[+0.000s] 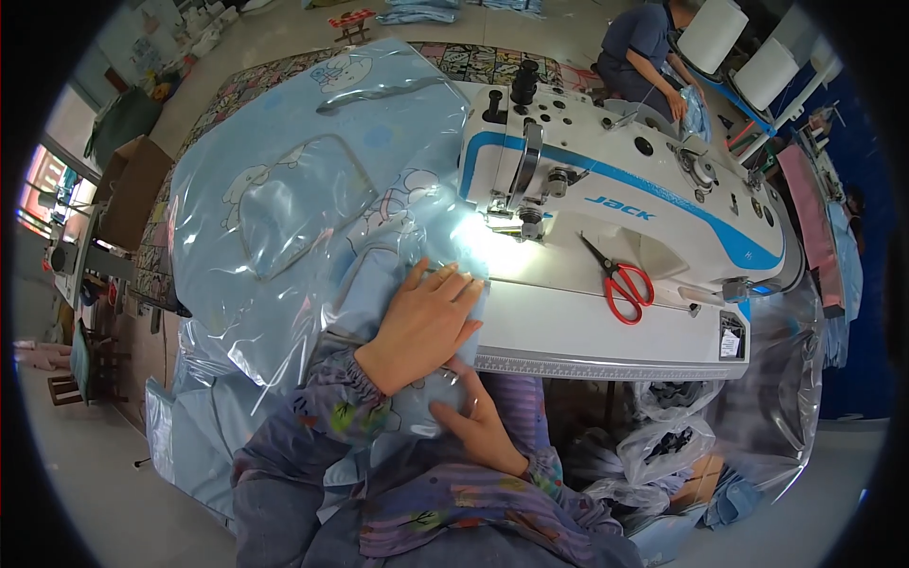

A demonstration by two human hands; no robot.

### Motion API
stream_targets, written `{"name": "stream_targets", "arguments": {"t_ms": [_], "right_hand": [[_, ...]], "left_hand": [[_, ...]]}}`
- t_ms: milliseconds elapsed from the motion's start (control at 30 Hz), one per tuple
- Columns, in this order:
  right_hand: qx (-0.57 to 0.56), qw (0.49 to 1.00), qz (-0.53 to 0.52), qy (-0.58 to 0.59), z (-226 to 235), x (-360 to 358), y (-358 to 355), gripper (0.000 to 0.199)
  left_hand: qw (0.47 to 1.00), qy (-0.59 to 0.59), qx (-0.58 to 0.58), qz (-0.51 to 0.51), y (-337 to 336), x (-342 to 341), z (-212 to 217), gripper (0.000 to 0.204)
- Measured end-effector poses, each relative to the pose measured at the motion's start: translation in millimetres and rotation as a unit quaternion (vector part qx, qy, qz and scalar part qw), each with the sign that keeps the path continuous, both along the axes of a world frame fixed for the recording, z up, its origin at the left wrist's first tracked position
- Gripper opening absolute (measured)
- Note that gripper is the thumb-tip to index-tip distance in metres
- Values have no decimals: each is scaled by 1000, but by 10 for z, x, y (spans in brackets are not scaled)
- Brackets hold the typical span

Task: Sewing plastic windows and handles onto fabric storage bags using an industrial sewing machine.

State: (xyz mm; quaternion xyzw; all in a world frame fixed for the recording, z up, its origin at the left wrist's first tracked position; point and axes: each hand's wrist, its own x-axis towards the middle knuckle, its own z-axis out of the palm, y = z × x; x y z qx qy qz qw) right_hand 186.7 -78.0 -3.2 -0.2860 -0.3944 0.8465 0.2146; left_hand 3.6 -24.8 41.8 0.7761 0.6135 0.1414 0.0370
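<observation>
A glossy light-blue garment piece [213, 218] with pale cartoon prints and a pocket-shaped panel [305, 204] spreads over the left of the table. Its right edge reaches the lit needle area of a white and blue sewing machine [606, 185]. My left hand [421, 327] lies flat on the cloth just in front of the presser foot [530, 227], fingers outstretched. Below it, my right hand [478, 426] grips a fold of the same garment piece at the table's front edge, thumb on top; its other fingers are partly hidden.
Red-handled scissors [625, 286] rest on the machine bed, right of the needle. White thread cones [712, 36] stand at the back right. Plastic bags [668, 445] hang under the table. Beyond the machine, another person [644, 47] handles blue cloth. A cardboard box [135, 192] stands at left.
</observation>
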Motion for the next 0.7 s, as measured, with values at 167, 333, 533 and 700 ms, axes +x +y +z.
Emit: {"name": "stream_targets", "arguments": {"t_ms": [167, 333, 533, 700], "right_hand": [[246, 964, 92, -49, -96, 48, -3, 66], [158, 967, 105, -171, 130, 17, 142, 63], [263, 957, -31, -117, -204, -73, 232, 61], [55, 996, -45, -48, -243, -14, 170, 59]], "left_hand": [[999, -33, 26, -5, 237, -135, -73, 48], [999, -3, 40, -6, 425, -186, -110, 48], [998, -3, 52, -19, 673, -293, -202, 42], [989, 12, 136, -53, 660, -368, -241, 38]]}}
